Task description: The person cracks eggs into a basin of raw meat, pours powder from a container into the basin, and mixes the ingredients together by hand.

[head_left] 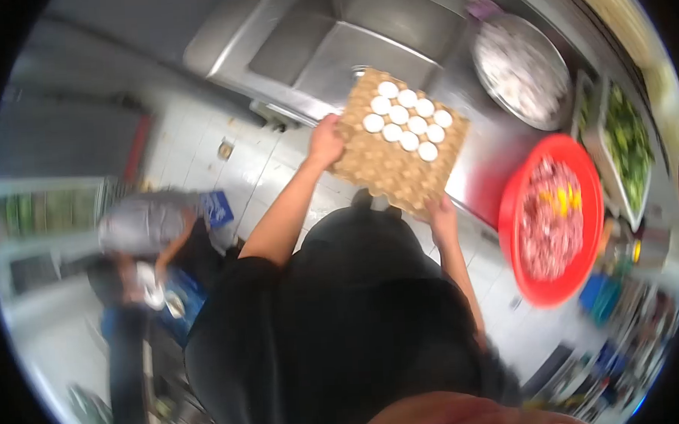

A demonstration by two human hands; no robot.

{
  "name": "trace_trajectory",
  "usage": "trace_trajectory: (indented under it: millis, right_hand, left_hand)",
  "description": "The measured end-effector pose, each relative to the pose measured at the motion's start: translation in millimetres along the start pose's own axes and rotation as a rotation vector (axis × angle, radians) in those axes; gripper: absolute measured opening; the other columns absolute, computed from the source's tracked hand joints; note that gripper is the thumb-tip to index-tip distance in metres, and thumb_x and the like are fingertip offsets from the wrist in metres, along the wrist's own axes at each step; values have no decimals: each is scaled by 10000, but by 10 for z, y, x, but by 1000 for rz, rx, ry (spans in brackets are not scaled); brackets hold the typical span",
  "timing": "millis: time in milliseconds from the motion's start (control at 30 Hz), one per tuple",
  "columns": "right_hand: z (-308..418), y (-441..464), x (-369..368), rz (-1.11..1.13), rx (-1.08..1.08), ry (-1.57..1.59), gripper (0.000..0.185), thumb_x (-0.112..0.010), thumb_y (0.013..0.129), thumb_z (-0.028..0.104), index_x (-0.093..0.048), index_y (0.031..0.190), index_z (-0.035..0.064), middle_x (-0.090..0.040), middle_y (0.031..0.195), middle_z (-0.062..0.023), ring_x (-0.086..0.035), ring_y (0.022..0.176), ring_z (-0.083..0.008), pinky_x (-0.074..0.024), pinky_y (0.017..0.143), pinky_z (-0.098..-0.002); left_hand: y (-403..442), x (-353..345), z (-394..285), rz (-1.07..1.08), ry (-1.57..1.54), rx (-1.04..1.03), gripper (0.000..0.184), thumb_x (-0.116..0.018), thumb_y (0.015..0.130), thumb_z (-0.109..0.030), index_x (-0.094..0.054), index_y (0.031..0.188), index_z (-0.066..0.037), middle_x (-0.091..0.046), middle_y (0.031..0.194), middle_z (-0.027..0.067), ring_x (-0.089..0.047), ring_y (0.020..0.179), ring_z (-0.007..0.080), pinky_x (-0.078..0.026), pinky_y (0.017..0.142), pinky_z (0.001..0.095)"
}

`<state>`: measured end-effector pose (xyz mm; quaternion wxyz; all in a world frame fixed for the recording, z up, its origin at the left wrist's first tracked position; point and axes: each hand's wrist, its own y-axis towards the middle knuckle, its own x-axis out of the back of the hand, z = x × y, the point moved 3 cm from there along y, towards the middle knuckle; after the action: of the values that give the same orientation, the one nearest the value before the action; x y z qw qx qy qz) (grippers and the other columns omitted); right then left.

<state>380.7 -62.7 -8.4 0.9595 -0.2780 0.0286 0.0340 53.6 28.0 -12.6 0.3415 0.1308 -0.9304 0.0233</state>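
Note:
A brown cardboard egg tray (pixel 383 164) is held level in front of my body, between both hands. Several white eggs (pixel 398 115) sit in its far half, while the cups on the near side hold none. My left hand (pixel 326 142) grips the tray's left edge. At the lower right corner, my right hand (pixel 442 216) is closed on the rim, its fingers partly hidden beneath. To the right stands a red basin (pixel 511 227) of raw pink meat (pixel 549 241) with yellow egg yolk (pixel 562 200) on top.
Beyond the tray is a steel sink (pixel 381 47). A metal bowl (pixel 560 70) of pale, whitish food and a white container (pixel 600 144) of leafy greens (pixel 626 143) stand at the right. Another person (pixel 147 224) is low at the left, near a blue box (pixel 216 208) on the tiled floor.

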Motion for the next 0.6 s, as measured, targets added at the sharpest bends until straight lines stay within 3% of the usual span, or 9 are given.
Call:
trace_trajectory:
  millis: [100,200,300,333,367,400,467,600]
  right_hand:
    - [212,-10,-31,77,-27,-42,388,-484,944,42,-485,1331,10,-624,1186,-105,-638,987,-199,-568,682,-302]
    - [270,185,-40,202,77,-31,367,-493,938,42,-516,1303,12,-636,1158,-109,-634,981,-181,-555,704,-295]
    - [651,374,-632,301,69,-144,357,-502,933,44,-529,1286,5,-641,1150,-90,-622,994,-161,-522,794,-290]
    - [750,519,-805,303,80,-151,357,-502,933,44,-529,1286,5,-641,1150,-90,-622,994,-161,-522,794,-290]
    - [872,671,-996,332,210,-259,335,-510,924,49,-544,1253,-7,-650,1114,-82,-622,970,-158,-509,808,-289]
    - [993,847,-1193,359,340,-365,315,-519,915,55,-558,1219,-18,-660,1077,-75,-622,946,-154,-496,821,-288]
    - [989,1470,-1533,414,344,-412,324,-530,900,56,-567,1214,-15,-661,1073,-69,-615,957,-152,-480,845,-285]
    - [1416,2420,-2395,530,315,-436,348,-548,870,54,-582,1214,11,-663,1056,-58,-613,939,-143,-474,846,-280]
  left_hand:
    - [-138,143,-35,2,-92,167,300,-485,769,4,-595,1047,-17,-625,1025,225,-581,1011,405,-462,878,437]
    - [-219,262,62,-90,-66,176,295,-488,772,-9,-595,1047,-13,-621,1036,229,-582,1013,397,-460,878,437]
    - [-116,826,416,-221,-95,163,298,-486,771,-10,-600,1046,-16,-632,1010,233,-601,983,383,-467,868,423]
    - [-35,965,601,-254,-123,207,284,-483,786,-7,-599,1046,-1,-654,979,207,-625,938,329,-477,837,386]
    - [34,1071,777,-284,-149,252,271,-481,802,-3,-597,1045,15,-676,947,180,-649,893,275,-487,806,348]
    - [97,1207,831,-288,-152,246,271,-481,802,-3,-597,1045,15,-676,947,180,-649,893,275,-487,806,348]
    - [224,1503,912,-399,-189,329,252,-489,803,-1,-598,1028,28,-680,923,160,-645,849,234,-490,780,333]
    - [447,1717,1125,-593,-173,487,195,-480,824,0,-582,988,31,-655,939,192,-630,896,277,-474,824,351]
